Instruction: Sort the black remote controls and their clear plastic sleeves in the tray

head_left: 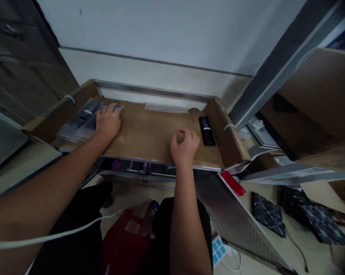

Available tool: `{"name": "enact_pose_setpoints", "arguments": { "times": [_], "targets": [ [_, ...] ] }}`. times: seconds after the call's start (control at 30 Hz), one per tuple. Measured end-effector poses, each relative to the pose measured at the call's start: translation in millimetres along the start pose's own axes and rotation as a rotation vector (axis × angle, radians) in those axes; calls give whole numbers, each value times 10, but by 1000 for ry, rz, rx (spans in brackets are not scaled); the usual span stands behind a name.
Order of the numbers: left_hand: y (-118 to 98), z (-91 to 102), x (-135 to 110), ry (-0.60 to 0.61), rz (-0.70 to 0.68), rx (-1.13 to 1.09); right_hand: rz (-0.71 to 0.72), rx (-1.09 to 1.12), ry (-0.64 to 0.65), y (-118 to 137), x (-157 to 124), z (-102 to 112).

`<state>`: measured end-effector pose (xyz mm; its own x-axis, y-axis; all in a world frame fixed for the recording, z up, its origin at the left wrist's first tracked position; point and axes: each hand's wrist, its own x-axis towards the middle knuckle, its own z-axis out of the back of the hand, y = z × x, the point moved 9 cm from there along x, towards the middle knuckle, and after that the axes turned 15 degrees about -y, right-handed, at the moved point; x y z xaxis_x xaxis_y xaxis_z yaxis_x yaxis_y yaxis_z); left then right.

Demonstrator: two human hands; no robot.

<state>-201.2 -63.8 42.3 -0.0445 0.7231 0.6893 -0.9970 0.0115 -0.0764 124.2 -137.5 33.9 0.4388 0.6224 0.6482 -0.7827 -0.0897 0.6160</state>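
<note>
At the left end of a cardboard-lined tray, my left hand (107, 120) rests with curled fingers on a clear plastic bag (88, 131) that has a dark item in it. More clear bags with dark contents (75, 126) lie beside and partly under that hand. My right hand (185, 147) is over the brown cardboard (145, 130), fingers loosely bent and thumb apart, holding nothing. Just right of it, apart from the fingers, lies a black handheld device (206, 131) with a small white label.
Cardboard side walls (225, 130) bound the tray, and a pale wall stands behind it. A white cable (60, 236) crosses my left arm. Low on the right are a perforated metal panel (241, 225), a red strip (232, 183) and dark patterned items (268, 214).
</note>
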Motion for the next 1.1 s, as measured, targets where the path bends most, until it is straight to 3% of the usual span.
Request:
{"name": "enact_pose_setpoints", "arguments": {
  "times": [0.1,0.3,0.43,0.53,0.67,0.77,0.97,1.1],
  "targets": [
    [-7,-27,-63,34,24,-77,60,-234,-106,-173,220,76],
    [116,-277,34,124,70,-208,-81,-410,17,-667,435,-3],
    [168,-344,90,172,55,-104,-92,-445,12,-664,426,49],
    [165,-271,85,133,87,-100,-104,-447,61,-646,420,65],
    [-113,-115,46,27,-5,-222,-143,-407,211,-643,375,-21],
    [-425,-170,43,48,-52,-318,-160,-373,174,-584,368,-30],
    [-1052,-694,286,148,-108,-432,-67,-310,170,-472,376,-114],
    [-1138,-1020,488,156,-40,-391,-46,-274,184,-509,394,-146]
  ]
}}
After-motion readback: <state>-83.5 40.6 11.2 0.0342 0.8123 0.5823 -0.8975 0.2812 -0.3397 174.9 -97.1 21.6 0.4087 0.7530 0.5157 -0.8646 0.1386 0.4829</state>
